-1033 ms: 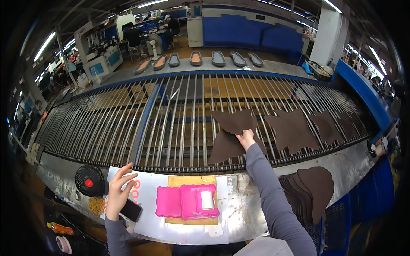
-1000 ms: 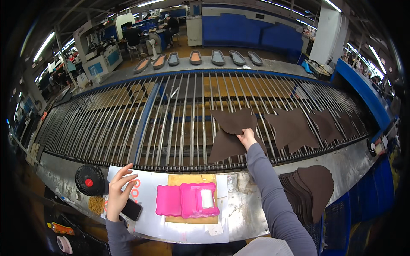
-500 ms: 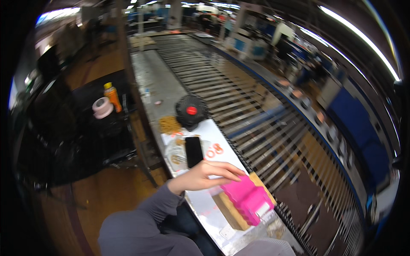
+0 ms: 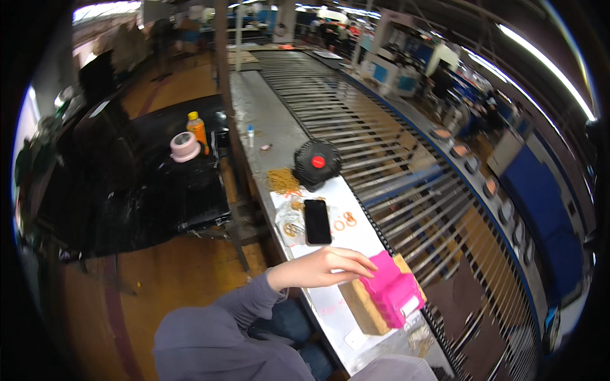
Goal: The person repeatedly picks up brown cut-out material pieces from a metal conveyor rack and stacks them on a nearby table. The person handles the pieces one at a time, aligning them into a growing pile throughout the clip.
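Observation:
My left hand [image 4: 325, 269] reaches in from the left, palm down, with its fingers stretched out and slightly bent. The fingertips lie over the left edge of a bright pink moulded piece [image 4: 393, 289] with wavy edges and a white patch at its near end. Whether they press on it I cannot tell. The pink piece sits on a yellowish block [image 4: 365, 308] with a brown side face, on the white-topped bench [image 4: 327, 298]. Only a light sleeve [image 4: 394, 369] shows at the lower edge on the right; my right hand is out of view.
Beyond my left hand lie a black phone [image 4: 317, 221], orange rings [image 4: 344, 220], tan rubber bands [image 4: 282, 180] and a round black object with a red centre [image 4: 318, 162]. A roller conveyor [image 4: 381, 159] runs along the right. At left, a black table [image 4: 146, 203] holds tape [image 4: 185, 147] and an orange bottle [image 4: 197, 130].
The whole view has swung, so the bench and table stand further right in the picture. My left hand stays at the pink piece's edge, its fingers still stretched out.

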A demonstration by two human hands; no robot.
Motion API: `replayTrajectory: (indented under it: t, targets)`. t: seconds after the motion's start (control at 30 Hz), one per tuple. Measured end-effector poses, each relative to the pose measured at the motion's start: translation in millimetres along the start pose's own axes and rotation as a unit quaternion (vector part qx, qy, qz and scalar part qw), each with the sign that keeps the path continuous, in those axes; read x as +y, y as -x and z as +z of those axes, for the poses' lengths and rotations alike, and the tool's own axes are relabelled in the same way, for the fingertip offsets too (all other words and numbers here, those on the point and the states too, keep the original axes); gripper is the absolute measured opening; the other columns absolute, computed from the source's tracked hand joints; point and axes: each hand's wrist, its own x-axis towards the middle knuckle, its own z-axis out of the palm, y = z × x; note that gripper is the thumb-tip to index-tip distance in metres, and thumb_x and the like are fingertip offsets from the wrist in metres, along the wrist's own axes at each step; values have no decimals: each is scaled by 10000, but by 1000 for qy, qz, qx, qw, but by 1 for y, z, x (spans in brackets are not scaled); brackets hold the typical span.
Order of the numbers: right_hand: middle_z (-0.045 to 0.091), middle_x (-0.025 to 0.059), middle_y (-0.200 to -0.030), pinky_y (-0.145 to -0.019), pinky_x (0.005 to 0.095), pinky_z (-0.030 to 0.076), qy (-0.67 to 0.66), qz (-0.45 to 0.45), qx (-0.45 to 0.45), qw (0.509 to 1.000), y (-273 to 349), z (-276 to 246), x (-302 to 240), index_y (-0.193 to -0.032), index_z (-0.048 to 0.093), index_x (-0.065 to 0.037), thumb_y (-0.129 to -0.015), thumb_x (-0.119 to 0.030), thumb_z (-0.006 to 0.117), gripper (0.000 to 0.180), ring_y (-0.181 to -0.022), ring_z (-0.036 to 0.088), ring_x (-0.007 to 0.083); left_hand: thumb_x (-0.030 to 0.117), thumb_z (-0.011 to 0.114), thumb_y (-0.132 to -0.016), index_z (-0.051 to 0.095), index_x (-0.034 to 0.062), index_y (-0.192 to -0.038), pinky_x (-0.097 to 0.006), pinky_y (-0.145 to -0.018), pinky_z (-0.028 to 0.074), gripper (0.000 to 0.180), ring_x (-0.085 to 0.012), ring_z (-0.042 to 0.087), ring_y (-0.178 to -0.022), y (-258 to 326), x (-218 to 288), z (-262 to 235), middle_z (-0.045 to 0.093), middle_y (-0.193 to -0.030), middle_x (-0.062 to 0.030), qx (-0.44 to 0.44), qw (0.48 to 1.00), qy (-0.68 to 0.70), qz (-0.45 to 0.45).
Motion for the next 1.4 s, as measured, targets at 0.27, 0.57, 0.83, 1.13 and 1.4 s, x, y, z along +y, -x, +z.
replayTrajectory:
  t: [0.27,0.57,0.83,1.13,1.4]
  targets:
    - [698,221,-1121,-901,380,506,-145,94,217,961,73,-38,79,-1152,612,140,-793,-161,808,508,-915,655,304,-71,656,-836,733,-10,-1020,-335,-879,523,209,-265,676,-1040,-1,-2,13,711,-1102,-131,-16,995,-20,-99]
    - [689,247,-1017,-742,480,518,128,221,364,896,87,-8,12,-1249,585,-103,-916,-161,648,344,-914,666,426,-115,632,-821,707,-47,-978,-325,-875,514,187,-252,678,-987,-5,-10,30,706,-1046,-152,-17,990,-76,-114]
    - [663,74,-1085,-642,218,495,-359,-15,247,900,116,-55,-116,-1241,545,-10,-992,-49,547,252,-836,618,94,-108,724,-689,754,-10,-895,-391,-960,497,230,-316,646,-1104,-31,7,41,663,-1159,-211,-74,993,80,-49]
    - [657,126,-1157,-950,289,483,-514,-275,-31,812,82,0,-235,-1256,562,53,-889,89,645,378,-1075,624,173,-47,745,-727,789,53,-950,-313,-892,510,248,-221,637,-1037,-118,-27,51,665,-1162,-150,-214,950,220,-62]
    - [670,79,-845,-642,306,470,-227,-488,-167,826,26,85,-277,-1083,725,-43,-799,51,697,301,-733,609,197,-24,691,-808,693,65,-1181,-329,-737,490,383,-228,604,-806,-114,-4,-19,710,-1040,-71,-176,963,-197,51]
